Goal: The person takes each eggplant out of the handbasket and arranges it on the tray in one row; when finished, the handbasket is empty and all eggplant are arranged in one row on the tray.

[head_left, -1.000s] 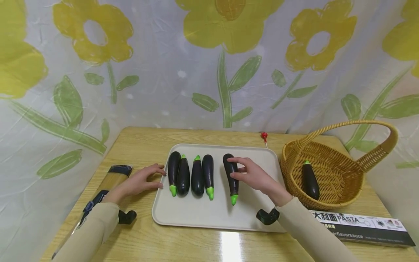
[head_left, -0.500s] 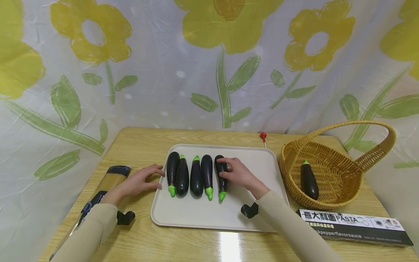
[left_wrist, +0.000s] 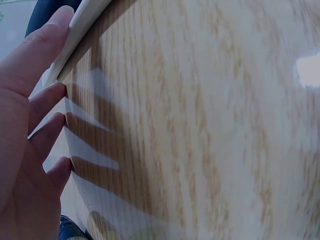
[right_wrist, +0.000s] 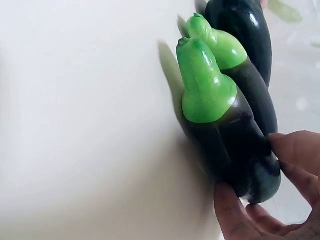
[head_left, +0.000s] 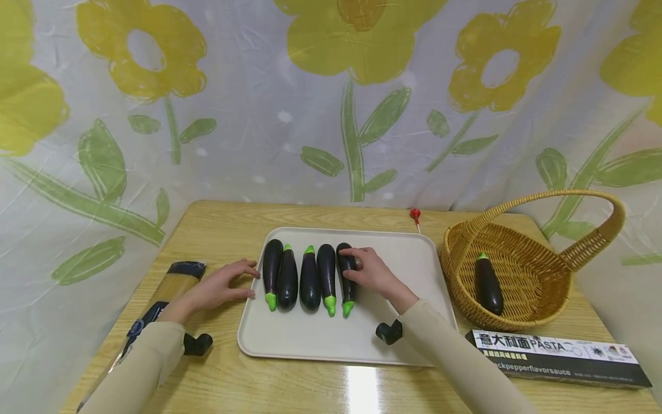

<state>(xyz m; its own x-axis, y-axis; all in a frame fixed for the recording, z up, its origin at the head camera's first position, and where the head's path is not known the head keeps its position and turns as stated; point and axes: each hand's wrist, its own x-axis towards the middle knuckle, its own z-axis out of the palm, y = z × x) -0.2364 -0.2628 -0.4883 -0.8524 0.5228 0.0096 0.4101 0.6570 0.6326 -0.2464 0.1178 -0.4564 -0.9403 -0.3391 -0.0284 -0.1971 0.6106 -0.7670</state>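
Several dark eggplants with green caps lie side by side on a beige tray [head_left: 310, 342]. My right hand [head_left: 373, 273] holds the rightmost eggplant [head_left: 348, 292] near its wide end, thumb on one side and fingers on the other. In the right wrist view, that eggplant [right_wrist: 227, 145] lies against its neighbour [right_wrist: 255, 90], both green caps toward the same side. My left hand [head_left: 219, 286] holds nothing and stays at the tray's left edge, fingers spread. The left wrist view shows its thumb at the tray rim [left_wrist: 82, 32] and its other fingertips over the wooden table.
A wicker basket [head_left: 532, 282] with one eggplant [head_left: 488, 286] inside stands right of the tray. Before it lies a black-and-white pasta box [head_left: 558, 359]. A pack of spaghetti [head_left: 178, 283] lies beneath the left forearm. A red lollipop [head_left: 415, 214] lies behind the tray.
My right hand has slid the rightmost eggplant leftward across the tray, up close to the row. The left hand has kept its place.
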